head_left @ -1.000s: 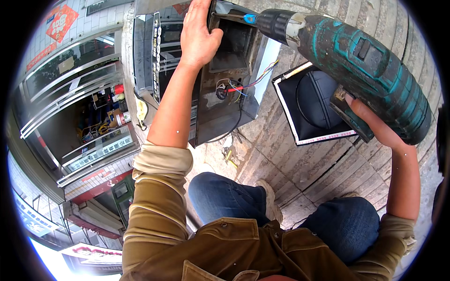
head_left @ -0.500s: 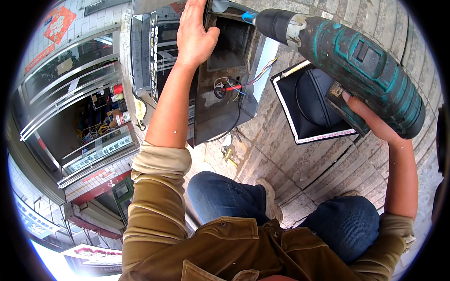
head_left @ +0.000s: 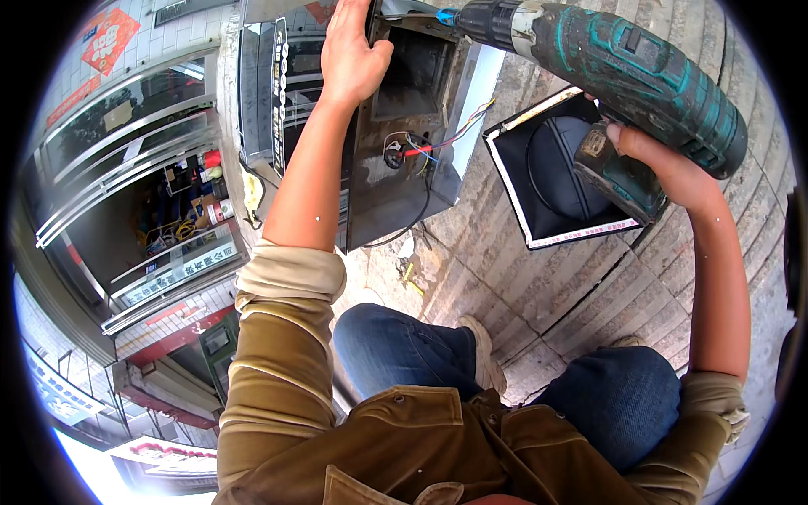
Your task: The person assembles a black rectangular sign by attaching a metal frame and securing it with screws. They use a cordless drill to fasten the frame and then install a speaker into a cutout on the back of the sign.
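Note:
My right hand (head_left: 665, 164) is wrapped round the handle of a teal and black cordless drill (head_left: 623, 71). The blue bit in its chuck points left, at the upper rim of an open metal box (head_left: 396, 198). My left hand (head_left: 355, 63) lies with fingers stretched along the box's left panel edge, thumb apart; its fingertips run to the picture's top. Inside the box are a dark recess and a bundle of thin coloured wires (head_left: 412, 151), some sticking out to the right. Whether the bit touches the metal cannot be made out.
A square black panel (head_left: 539, 227) with a white border and a round black disc lies right of the box, partly behind the drill. Yellow scraps (head_left: 411, 278) litter the grooved paving (head_left: 589, 311) near my knees. A shopfront (head_left: 126, 168) stands at the left.
The drill has moved up and slightly left, its rear end rising and its bit now over the box's upper rim. My left hand has stayed on the panel edge.

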{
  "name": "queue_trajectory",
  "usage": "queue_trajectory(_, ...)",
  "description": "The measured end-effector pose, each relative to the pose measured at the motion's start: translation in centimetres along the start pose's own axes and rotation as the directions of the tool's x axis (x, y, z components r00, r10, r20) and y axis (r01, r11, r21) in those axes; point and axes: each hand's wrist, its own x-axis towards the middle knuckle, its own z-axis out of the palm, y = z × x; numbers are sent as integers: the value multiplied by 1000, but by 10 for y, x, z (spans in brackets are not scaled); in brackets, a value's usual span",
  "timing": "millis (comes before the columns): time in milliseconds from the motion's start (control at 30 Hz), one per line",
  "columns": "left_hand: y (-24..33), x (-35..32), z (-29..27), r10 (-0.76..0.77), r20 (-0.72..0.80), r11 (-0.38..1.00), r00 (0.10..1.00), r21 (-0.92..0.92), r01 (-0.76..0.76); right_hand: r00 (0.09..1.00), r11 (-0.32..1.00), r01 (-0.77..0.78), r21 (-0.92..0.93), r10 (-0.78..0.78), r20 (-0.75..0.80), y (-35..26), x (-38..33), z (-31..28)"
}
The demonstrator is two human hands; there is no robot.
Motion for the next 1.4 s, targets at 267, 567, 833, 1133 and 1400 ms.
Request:
queue_trajectory(267,-12,-2,1,67,-23,996,998,54,-65,996,997,79,20,-80,48,26,-7,41)
queue_trajectory(567,-34,-109,-32,24,164,999,986,-37,-18,974,976,211,49,-214,69,6,-8,31)
queue_trajectory(833,-25,-148,-20,20,87,997,996,77,-27,959,962,263,77,-269,86,3,-13,36)
queue_trajectory(1133,-26,-147,-18,8,69,994,998,112,-16,968,971,234,50,-237,77,9,-12,40)
queue_trajectory(1400,-21,-204,-83,-216,96,907,972,-350,236,982,984,179,16,-180,62,14,-72,5)
